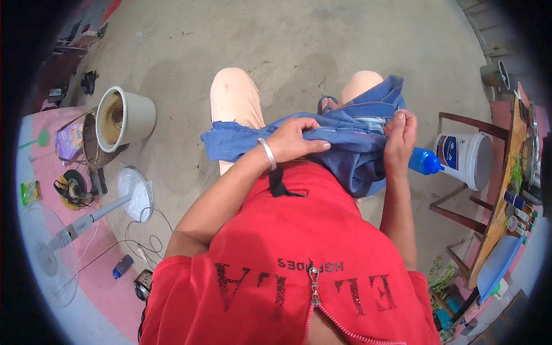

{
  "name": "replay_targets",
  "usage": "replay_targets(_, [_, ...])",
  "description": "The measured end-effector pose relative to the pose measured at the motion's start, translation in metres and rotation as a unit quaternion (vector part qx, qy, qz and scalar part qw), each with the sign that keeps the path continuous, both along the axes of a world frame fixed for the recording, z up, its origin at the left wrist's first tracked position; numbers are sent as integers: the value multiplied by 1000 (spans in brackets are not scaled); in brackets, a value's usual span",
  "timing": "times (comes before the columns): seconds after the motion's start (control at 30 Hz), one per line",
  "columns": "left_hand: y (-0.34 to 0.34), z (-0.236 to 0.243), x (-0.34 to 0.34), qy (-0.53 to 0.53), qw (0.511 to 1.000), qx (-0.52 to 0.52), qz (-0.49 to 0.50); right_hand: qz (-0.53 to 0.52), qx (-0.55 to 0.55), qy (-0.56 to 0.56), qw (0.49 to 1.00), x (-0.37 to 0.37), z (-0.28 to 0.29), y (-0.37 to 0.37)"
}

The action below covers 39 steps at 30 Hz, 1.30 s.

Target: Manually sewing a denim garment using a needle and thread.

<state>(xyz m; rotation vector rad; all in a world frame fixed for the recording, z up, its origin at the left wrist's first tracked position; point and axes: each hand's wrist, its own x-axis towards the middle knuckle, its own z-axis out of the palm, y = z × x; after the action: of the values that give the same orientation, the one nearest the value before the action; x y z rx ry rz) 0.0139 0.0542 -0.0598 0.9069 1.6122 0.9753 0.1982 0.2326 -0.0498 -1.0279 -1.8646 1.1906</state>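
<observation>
Blue denim cloth (345,141) lies bunched across my lap, over both knees. Its left end has a frayed edge, and a lighter, patterned patch shows on the right part. My left hand (296,138), with a silver bangle at the wrist, holds a fold of the denim between thumb and fingers. At the cloth's right end, my right hand (401,135) is closed in a pinch beside the denim. A tiny pale tip shows above its fingertips; what it is, I cannot make out. Part of the cloth hangs down between my hands.
To the left stand a pale bucket (146,115) and a white fan (129,195) with a trailing cable. On the right are a blue bottle (424,161), a white bucket (468,158) and a wooden table (497,230) loaded with things. Concrete floor (299,34) stretches ahead.
</observation>
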Motion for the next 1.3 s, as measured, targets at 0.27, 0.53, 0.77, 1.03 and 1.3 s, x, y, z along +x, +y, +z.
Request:
replay_targets(0.27, [1,-1,3,-178,979,22,95,34,-71,3,997,-8,55,-17])
replay_targets(0.53, [2,-3,8,-166,981,25,98,157,79,-123,977,-5,87,-27])
replay_targets(0.77, [1,4,7,-194,975,43,102,265,215,-211,916,-16,84,-39])
replay_targets(1.03, [-1,6,7,-176,978,45,104,305,241,-225,893,-24,81,-33])
replay_targets(1.3, [-2,9,8,-186,975,48,110,323,245,-265,875,-30,80,-34])
